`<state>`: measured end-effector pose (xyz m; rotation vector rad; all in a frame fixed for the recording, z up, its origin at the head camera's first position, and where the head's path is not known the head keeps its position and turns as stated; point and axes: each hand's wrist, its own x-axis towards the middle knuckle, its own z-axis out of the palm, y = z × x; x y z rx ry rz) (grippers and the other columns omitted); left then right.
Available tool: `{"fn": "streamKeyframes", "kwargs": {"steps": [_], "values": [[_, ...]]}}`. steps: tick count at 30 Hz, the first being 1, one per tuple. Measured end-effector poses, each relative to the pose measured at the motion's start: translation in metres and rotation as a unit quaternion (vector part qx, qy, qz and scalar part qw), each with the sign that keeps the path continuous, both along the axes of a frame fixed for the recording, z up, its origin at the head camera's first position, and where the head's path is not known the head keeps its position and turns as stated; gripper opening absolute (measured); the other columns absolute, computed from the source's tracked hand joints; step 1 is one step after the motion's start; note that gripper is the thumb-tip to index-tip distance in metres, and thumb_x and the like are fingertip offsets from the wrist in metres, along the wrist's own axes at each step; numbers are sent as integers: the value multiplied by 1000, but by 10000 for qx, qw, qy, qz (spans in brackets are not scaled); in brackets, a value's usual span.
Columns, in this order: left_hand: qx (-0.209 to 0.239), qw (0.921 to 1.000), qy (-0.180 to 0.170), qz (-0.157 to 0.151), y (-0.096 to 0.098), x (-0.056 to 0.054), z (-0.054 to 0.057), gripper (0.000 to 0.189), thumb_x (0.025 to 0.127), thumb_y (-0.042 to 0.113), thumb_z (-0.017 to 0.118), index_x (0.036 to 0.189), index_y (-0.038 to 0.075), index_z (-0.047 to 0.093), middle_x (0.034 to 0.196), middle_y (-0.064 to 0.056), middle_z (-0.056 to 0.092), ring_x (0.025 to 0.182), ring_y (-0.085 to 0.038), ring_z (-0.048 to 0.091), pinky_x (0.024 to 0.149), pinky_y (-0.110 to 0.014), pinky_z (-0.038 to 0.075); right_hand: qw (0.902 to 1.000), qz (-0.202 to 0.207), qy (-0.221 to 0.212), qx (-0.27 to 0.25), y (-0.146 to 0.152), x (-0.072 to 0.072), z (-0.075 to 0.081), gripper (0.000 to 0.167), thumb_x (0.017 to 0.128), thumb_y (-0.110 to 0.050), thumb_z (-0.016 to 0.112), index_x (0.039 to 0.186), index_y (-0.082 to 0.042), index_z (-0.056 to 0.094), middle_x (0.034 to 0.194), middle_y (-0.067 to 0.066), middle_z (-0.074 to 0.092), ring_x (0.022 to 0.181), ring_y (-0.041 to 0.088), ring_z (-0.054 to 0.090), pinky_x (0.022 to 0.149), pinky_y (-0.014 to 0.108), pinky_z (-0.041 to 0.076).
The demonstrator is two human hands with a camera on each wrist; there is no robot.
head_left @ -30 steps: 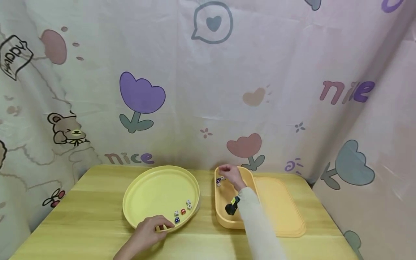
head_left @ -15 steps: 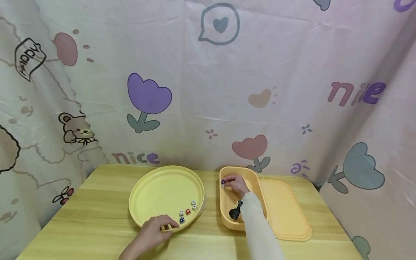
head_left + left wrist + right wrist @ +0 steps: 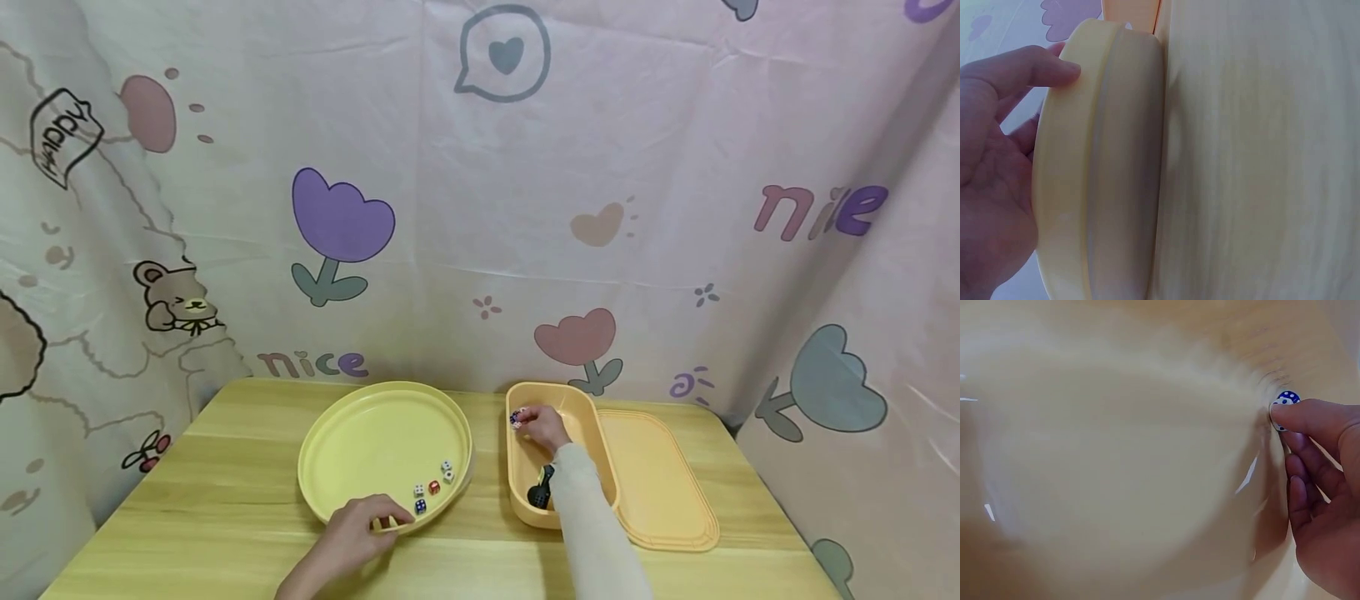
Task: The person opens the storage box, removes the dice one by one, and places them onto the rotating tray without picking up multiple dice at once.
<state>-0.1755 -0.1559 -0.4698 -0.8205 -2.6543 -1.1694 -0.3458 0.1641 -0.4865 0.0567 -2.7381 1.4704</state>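
Clearly the right hand [image 3: 547, 427] was nearer, its thumb and fingers pinching dice [image 3: 1287, 398] by the left wall of the box [image 3: 528, 458]; the tray [image 3: 375, 446], rim gripped by the left hand [image 3: 358, 531], lay leftward.

- On my distant feed I see the right hand [image 3: 1329, 487] at the right edge, fingers bent.
- Thumb and forefinger pinch a white die [image 3: 1281, 402], partly hidden by the thumb.
- A blue die [image 3: 1292, 395] with white dots shows just behind.
- A shiny tan box [image 3: 1116, 456] surrounds them.
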Motion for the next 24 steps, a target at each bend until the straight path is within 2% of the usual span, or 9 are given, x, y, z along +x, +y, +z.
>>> {"fn": "streamKeyframes", "kwargs": {"steps": [6, 14, 20, 22, 24], "values": [[-27, 10000, -38, 39, 2, -1, 1, 25, 76, 1, 71, 92, 19, 75, 88, 15, 67, 73, 3, 53, 58, -22, 41, 10000, 86, -23, 35, 5, -2, 0, 9, 75, 8, 69, 83, 6, 69, 85, 9, 65, 75, 17, 55, 61, 24, 47], [-49, 9998, -182, 63, 2, -1, 3, 24, 77, 2, 71, 93, 20, 75, 89, 15, 67, 73, 3, 52, 58, -22, 41, 9976, 351, -81, -591, 13, 2, 8, 8, 80, 8, 67, 88, 7, 68, 88, 11, 67, 77, 14, 56, 66, 26, 45], [-69, 9997, -199, 78, 1, 1, 1, 25, 76, 2, 71, 93, 20, 74, 89, 15, 67, 73, 3, 52, 58, -22, 41, 9976, 503, 224, -425, 5, 7, 34, 13, 81, 6, 67, 94, 5, 68, 85, 7, 65, 78, 15, 57, 72, 30, 49], [-51, 9998, -172, 86, 0, 1, 1, 26, 76, 2, 71, 93, 20, 74, 89, 15, 66, 73, 2, 52, 58, -22, 41, 9970, 529, 224, -512, 2, 10, 45, 12, 83, 4, 67, 95, 3, 68, 85, 6, 65, 79, 16, 57, 75, 36, 51], [-38, 9999, -145, 82, 0, 0, 1, 25, 75, 2, 71, 93, 20, 74, 89, 16, 66, 73, 2, 52, 58, -22, 40, 9962, 594, 282, -580, -1, 12, 53, 11, 83, 2, 68, 94, 2, 69, 84, 4, 65, 77, 14, 56, 74, 36, 50]]}}
